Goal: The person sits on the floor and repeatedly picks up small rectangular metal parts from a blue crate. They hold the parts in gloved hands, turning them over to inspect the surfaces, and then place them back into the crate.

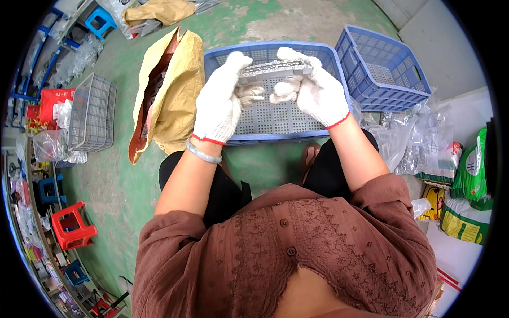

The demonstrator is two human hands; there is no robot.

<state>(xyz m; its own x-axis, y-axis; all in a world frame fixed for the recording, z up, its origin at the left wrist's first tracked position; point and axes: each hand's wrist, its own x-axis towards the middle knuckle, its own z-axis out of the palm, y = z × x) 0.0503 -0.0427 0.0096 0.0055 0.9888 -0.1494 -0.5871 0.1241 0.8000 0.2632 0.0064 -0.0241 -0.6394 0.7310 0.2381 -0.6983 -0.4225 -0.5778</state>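
My left hand (220, 103) and my right hand (323, 95) both wear white knit gloves with red cuffs. Between them they grip the two ends of a long, narrow grey piece (273, 70) with a shiny, silvery upper edge; its exact kind is unclear. The thumbs lie along the top side and the fingers curl in below. The piece hangs above a blue perforated plastic crate (286, 121), whose visible floor shows only its holes. Left of the crate a yellow woven sack (183, 108) gapes, with dark reddish-brown contents partly visible inside.
A second blue crate (384, 69) stands at the right, beside clear plastic bags (419, 135) and green packages (472, 169). Leftward are a grey crate (93, 111), a red stool (74, 225), a blue stool (101, 22) and loaded shelving. My knees flank the crate's near side.
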